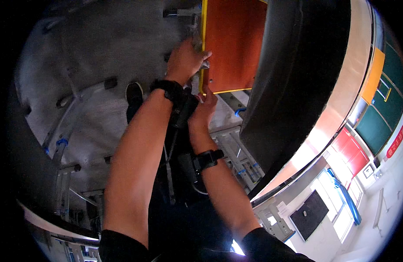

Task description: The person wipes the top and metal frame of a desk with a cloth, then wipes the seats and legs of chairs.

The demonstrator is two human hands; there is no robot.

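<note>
An orange-brown board [235, 46] with yellow edging stands before me at the upper middle. My left hand [185, 60] is at its left edge, thumb across the yellow trim. A small crumpled grey piece [205, 64], perhaps cloth, shows beneath that thumb; most of it is hidden by the hand. Lower down, my right hand [204, 106] grips the board's bottom left corner, one finger lying up along its face. Both wrists wear black bands, and a dark device near the left band covers part of the view between my hands.
A large dark curved surface [299, 65] with a pale rim [332, 98] rises close on the right. Grey metal furniture legs [62, 131] stand on the floor at left, more metal frames [235, 147] at right. My shoe [134, 93] shows at left. Beyond are green chalkboards [375, 127] and windows.
</note>
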